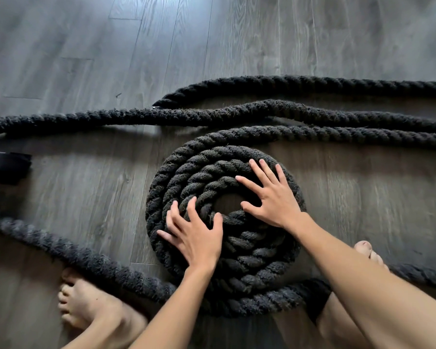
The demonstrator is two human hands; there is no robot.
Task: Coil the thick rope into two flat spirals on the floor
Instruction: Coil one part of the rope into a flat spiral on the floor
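Neither hand gripped anything: both lay palm-down with fingers spread, pressing flat on the spiral (225,230). The left hand (195,235) rested on the spiral's lower-left turns, its fingertips reaching toward the open hole at the centre and its thumb pointing up beside that hole, the bare forearm running down to the bottom edge of the view. The right hand (272,197) covered the upper-right turns, fingers fanned up and to the left, thumb lying along the hole's rim, its forearm stretching down to the lower right corner. The spiral itself, about four turns of thick dark rope (262,112), lay flat on the grey plank floor (86,59), roughly mid-view. From its outer turn the rope ran off to the right; more lengths crossed the floor above it, one with its end (159,105) just above the long strand, and another stretch curved along the lower left beneath the spiral. A left foot (83,303) stood beside that stretch near the bottom left, and a right foot (369,251) showed behind the right forearm. A dark object (5,167) sat at the left edge.
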